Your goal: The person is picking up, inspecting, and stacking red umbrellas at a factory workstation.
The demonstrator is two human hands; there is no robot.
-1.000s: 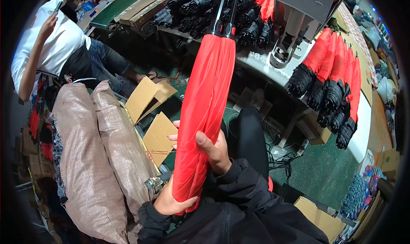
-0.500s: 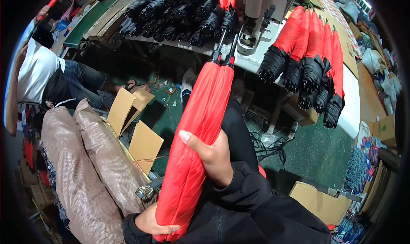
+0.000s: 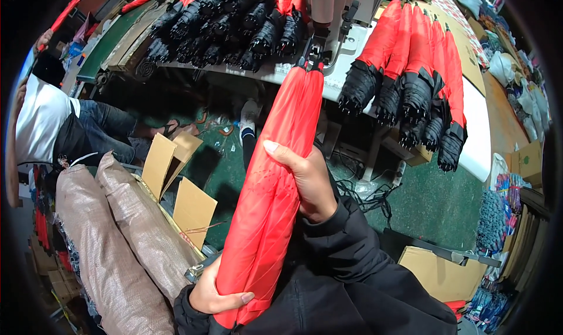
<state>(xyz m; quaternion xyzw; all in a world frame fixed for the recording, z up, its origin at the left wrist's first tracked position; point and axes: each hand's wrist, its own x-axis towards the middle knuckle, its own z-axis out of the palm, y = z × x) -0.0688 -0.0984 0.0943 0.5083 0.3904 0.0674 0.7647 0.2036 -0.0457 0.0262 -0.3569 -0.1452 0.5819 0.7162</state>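
Head view: both hands hold two folded red umbrellas side by side, slanting up toward the bench machine; I cannot tell whether their dark ends touch it. The left hand grips the end farthest from the machine, thumb laid across the front; the right hand, nearer the machine, clasps them with its thumb pressed on top. The other fingers are behind, so whether they are spread I cannot tell. Left of the machine lies an umbrella pile, right of it an umbrella row. The mark on a carton, well right of the machine, is too small to read.
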